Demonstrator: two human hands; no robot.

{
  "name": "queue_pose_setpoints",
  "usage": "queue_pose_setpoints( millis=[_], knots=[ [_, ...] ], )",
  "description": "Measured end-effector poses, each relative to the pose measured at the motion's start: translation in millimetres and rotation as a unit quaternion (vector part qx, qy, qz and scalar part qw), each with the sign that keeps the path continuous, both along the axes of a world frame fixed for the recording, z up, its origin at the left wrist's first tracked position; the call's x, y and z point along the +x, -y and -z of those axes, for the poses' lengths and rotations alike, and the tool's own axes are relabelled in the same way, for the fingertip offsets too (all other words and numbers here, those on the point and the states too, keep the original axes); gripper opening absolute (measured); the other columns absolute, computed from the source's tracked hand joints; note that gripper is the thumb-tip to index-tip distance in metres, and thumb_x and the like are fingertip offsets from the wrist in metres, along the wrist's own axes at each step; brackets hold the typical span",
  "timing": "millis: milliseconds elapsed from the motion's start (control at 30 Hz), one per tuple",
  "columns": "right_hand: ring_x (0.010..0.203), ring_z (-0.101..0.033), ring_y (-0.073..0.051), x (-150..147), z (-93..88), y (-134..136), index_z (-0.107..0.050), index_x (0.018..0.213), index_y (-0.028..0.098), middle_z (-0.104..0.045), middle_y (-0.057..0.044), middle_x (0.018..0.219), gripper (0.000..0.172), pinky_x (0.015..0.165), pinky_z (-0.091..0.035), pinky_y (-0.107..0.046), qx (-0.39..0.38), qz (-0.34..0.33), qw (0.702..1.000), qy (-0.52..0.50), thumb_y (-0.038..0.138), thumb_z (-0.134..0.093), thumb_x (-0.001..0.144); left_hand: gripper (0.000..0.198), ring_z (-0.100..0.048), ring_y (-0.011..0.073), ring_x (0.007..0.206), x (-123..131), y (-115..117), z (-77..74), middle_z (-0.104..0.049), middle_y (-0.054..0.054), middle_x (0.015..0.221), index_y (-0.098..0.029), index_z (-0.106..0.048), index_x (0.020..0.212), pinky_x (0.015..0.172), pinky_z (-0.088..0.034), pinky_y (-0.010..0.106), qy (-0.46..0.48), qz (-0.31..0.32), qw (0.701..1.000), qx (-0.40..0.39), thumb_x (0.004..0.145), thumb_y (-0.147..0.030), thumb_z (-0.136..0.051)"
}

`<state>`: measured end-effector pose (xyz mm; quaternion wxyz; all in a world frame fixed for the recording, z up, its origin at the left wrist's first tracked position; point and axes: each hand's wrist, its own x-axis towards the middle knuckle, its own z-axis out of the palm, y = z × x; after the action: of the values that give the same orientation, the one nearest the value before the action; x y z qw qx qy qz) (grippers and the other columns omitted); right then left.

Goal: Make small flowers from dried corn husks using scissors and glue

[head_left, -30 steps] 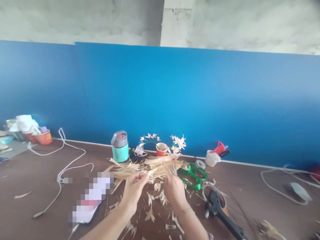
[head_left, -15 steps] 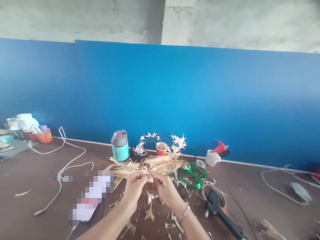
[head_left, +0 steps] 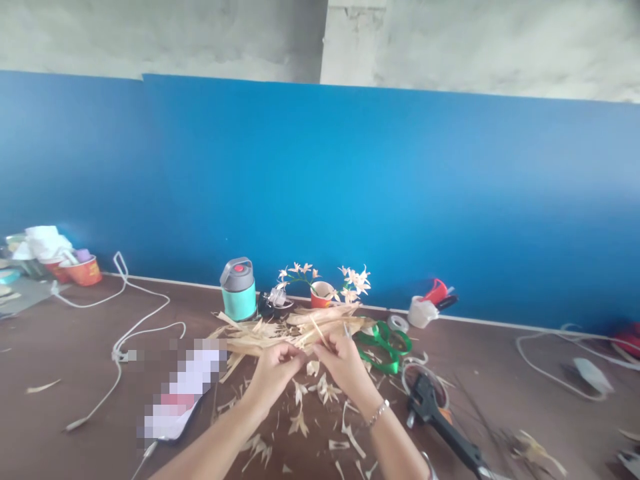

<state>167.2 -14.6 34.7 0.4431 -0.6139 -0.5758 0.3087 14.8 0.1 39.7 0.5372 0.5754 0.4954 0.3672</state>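
My right hand [head_left: 345,367] is closed on a thin, pale husk strip [head_left: 318,329] that sticks up past the fingers. Close by on its left, my left hand [head_left: 273,373] has thumb and fingers pinched together; whatever lies between them is too small to make out. Beyond both hands spreads a pile of dry corn husks [head_left: 245,343]. Small cut husk flowers [head_left: 325,390] and scraps lie on the brown table just below the hands. Scissors are mostly hidden behind my right hand.
A glue gun [head_left: 440,420] and green ribbon [head_left: 387,353] lie to the right. At the back stand a teal food jar [head_left: 239,300] and a paper cup [head_left: 321,297] with husk-flower sprays. A phone [head_left: 185,393] and white cable [head_left: 145,317] lie left. A blue partition [head_left: 310,180] rises behind.
My hands have moved slightly apart, and the right one now covers most of the scissors. The pale strip shows upright in my right hand. The view has shifted a little.
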Motion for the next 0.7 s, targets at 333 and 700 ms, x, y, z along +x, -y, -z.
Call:
queue_pose_setpoints(
  millis=[333,700],
  knots=[
    [0.042,-0.025,-0.008,22.4,9.7,2.4,-0.035,0.037,0.018,-0.027,0.006,0.038,0.035,0.045,-0.021,-0.024,-0.071,0.006,0.976,0.205,0.019,-0.051,0.069,0.012,-0.056,0.0225,0.083,-11.7,-11.6,11.4,-0.062,0.003,0.076,-0.021,-0.041,0.049,0.076,-0.039,0.032,0.015,-0.026,0.994,0.105,0.060,-0.020,-0.036],
    [0.072,-0.060,-0.021,67.3,26.0,-6.9,-0.061,0.087,0.014,-0.065,-0.011,0.078,0.028,0.062,-0.038,-0.028,-0.012,0.134,0.943,0.304,0.002,-0.039,0.074,0.021,-0.045,0.0165,0.063,-14.4,-18.0,19.7,-0.050,-0.001,0.059,-0.022,-0.037,0.054,0.063,-0.035,0.028,0.039,0.006,0.997,0.062,0.073,-0.030,-0.034]
  ],
)
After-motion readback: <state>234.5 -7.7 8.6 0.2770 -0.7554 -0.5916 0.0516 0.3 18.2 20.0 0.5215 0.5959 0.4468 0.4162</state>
